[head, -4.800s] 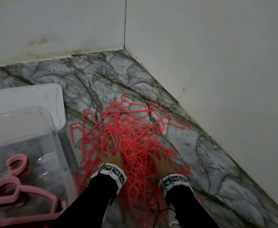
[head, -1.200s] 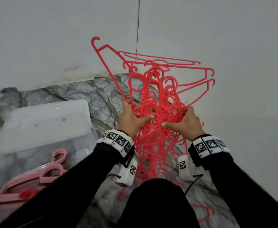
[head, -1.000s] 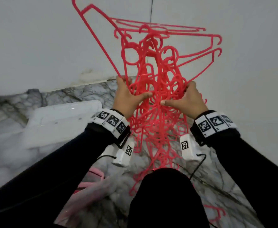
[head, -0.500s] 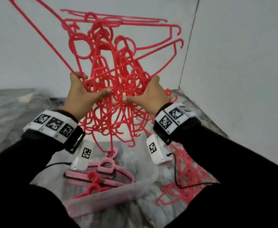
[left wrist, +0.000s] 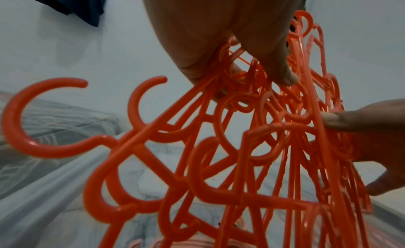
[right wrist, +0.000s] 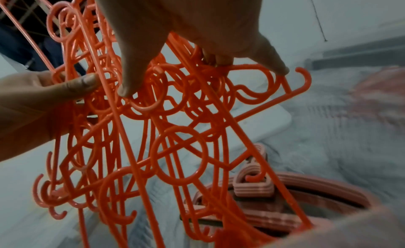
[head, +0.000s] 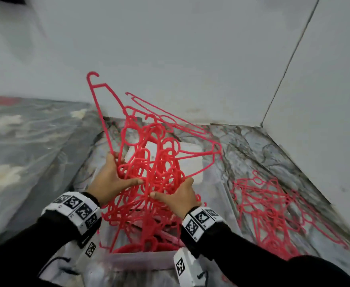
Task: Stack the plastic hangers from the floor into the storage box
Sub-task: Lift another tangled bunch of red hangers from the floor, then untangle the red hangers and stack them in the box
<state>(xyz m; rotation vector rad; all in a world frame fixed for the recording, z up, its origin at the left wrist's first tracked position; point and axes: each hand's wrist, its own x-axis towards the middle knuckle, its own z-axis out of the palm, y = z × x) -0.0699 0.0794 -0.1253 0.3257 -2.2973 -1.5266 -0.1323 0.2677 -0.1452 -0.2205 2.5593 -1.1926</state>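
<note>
A tangled bundle of red hangers is gripped from the left by the left hand, thumb laid across the front and fingers curled into the tangle. On the bundle's right side the right hand is clamped in the same manner. The bundle is held above the clear storage box, its lowest hooks reaching inside. Only in the right wrist view are the pale pink hangers seen stacked in the box. Further right, only the head view shows a second pile of red hangers lying on the marble floor.
</note>
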